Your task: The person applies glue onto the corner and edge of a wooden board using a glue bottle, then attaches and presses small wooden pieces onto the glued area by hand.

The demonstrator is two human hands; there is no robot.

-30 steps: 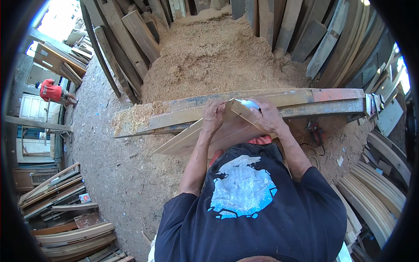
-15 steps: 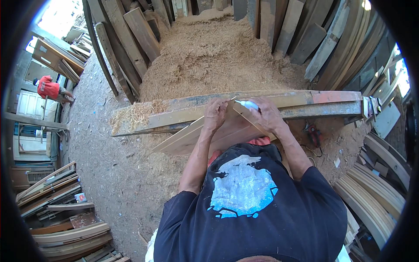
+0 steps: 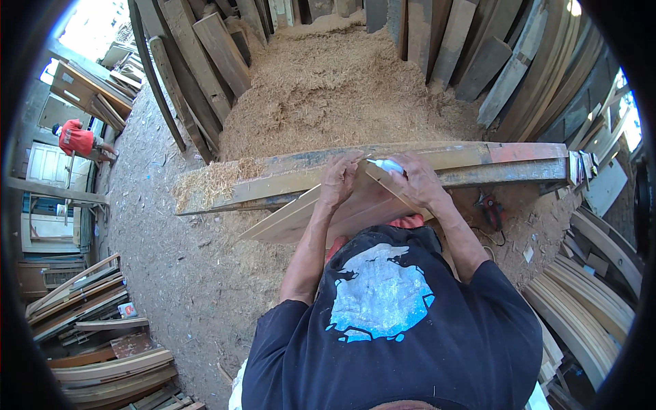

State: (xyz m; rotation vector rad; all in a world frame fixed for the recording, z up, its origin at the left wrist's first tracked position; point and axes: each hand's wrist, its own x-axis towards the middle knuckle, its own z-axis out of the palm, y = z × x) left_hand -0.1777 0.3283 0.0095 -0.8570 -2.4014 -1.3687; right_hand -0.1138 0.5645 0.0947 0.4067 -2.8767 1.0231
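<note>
A wooden panel (image 3: 365,205) stands tilted in front of my body, its upper corner against the long wooden beam (image 3: 307,162). My right hand (image 3: 422,180) is closed around a small white squeeze bottle (image 3: 388,165), whose nozzle points left toward the panel's top corner. Just left of that nozzle, my left hand (image 3: 338,181) has its fingers pinched together by the same corner. Whatever sits in that pinch is too small to make out. The two hands are close but apart.
Wood shavings (image 3: 328,89) are heaped beyond the beam, between leaning planks (image 3: 222,51). A red power tool (image 3: 490,210) with a cord lies on the ground at right. Curved timber pieces (image 3: 581,307) are stacked at lower right. A person in red (image 3: 75,138) is far left.
Both hands, the bottle and the panel stay almost in place. A thin light sliver that stuck out at my left fingertips shows less now.
</note>
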